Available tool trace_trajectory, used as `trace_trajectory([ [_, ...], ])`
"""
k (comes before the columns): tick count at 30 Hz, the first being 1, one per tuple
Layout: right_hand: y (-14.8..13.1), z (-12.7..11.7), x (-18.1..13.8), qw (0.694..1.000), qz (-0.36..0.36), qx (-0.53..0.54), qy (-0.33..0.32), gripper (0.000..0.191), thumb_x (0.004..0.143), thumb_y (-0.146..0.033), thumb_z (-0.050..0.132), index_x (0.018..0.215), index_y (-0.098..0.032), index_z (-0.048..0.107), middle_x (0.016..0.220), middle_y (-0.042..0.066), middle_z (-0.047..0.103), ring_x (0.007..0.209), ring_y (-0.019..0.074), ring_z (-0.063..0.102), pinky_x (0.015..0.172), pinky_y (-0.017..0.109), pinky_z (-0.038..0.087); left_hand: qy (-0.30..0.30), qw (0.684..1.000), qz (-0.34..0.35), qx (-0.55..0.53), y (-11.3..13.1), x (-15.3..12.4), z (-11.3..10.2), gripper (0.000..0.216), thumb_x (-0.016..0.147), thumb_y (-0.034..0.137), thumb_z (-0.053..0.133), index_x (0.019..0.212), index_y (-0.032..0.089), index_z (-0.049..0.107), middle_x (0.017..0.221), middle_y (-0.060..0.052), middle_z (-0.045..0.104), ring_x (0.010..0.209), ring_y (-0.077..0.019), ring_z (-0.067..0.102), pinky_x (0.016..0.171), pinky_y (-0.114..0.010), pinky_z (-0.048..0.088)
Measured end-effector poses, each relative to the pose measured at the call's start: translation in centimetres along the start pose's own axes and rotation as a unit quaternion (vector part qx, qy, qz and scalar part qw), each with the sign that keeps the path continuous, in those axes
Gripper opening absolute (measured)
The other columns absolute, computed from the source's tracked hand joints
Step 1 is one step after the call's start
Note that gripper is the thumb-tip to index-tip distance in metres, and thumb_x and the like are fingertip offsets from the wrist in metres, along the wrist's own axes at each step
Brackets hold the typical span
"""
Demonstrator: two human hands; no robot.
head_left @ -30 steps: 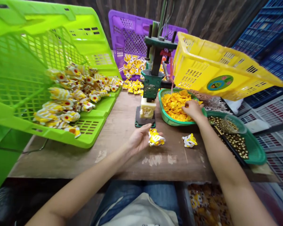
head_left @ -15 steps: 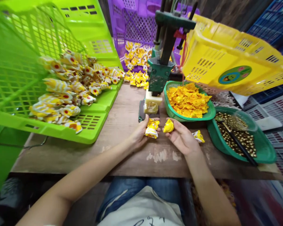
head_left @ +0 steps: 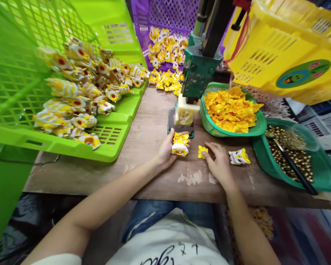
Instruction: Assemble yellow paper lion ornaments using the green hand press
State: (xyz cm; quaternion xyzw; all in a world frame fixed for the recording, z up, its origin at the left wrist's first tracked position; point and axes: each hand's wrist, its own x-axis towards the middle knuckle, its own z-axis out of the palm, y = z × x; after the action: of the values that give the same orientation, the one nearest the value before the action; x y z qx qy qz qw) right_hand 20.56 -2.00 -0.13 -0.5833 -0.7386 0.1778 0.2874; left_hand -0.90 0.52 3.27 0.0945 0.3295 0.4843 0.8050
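My left hand (head_left: 165, 152) is closed round a small yellow-and-white toy figure (head_left: 180, 144) just in front of the green hand press (head_left: 198, 70). My right hand (head_left: 219, 163) rests palm down on the wooden table (head_left: 143, 162), its fingertips pinching a small yellow piece (head_left: 202, 151). A second toy figure (head_left: 238, 156) lies on the table to the right of that hand. A cream block (head_left: 186, 112) sits under the press head.
A tilted green crate (head_left: 71, 140) at left holds several toy figures. A green basket (head_left: 231, 112) of yellow pieces and a green tray (head_left: 295, 158) of small brass parts stand at right. A yellow crate (head_left: 287, 55) hangs above; a purple crate (head_left: 165, 44) behind.
My right hand came from the basket with a yellow piece and has lowered it onto the table. My left hand keeps the toy figure, now closer to the press. The camera moved nearer.
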Motion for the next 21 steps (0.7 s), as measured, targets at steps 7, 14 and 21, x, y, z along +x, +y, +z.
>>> trace_trajectory([
  [7,-1.4,-0.4,-0.5,0.989,0.054,0.132,0.038,0.035,0.080,-0.029,0.068,0.114,-0.018,0.070,0.115,0.013,0.069,0.106,0.0264,0.063,0.098,0.048,0.050,0.002,0.999,0.046,0.009,-0.8,-0.9,0.3,0.044,0.099,0.039,0.044,0.122,0.008,0.064,0.087,-0.011,0.073,0.068,-0.0168,0.068,0.066,-0.029,0.054],
  [14,-7.1,0.5,0.6,0.858,0.164,0.472,0.118,0.042,0.066,-0.035,0.085,0.100,-0.019,0.067,0.100,0.007,0.073,0.092,0.0188,0.070,0.087,0.034,0.057,-0.067,0.984,0.137,0.093,-2.7,-1.3,-0.1,0.053,0.074,0.039,0.082,0.122,0.019,0.070,0.109,-0.009,0.074,0.098,-0.0212,0.067,0.094,-0.035,0.049],
  [21,-7.4,1.2,0.3,0.890,0.133,0.414,0.135,0.037,0.062,-0.025,0.087,0.095,-0.018,0.072,0.093,0.005,0.075,0.085,0.0166,0.070,0.080,0.030,0.058,-0.046,0.948,0.208,0.237,-2.4,-0.9,-1.0,0.052,0.069,0.038,0.085,0.116,0.020,0.074,0.107,-0.008,0.068,0.103,-0.0207,0.061,0.097,-0.035,0.045],
])
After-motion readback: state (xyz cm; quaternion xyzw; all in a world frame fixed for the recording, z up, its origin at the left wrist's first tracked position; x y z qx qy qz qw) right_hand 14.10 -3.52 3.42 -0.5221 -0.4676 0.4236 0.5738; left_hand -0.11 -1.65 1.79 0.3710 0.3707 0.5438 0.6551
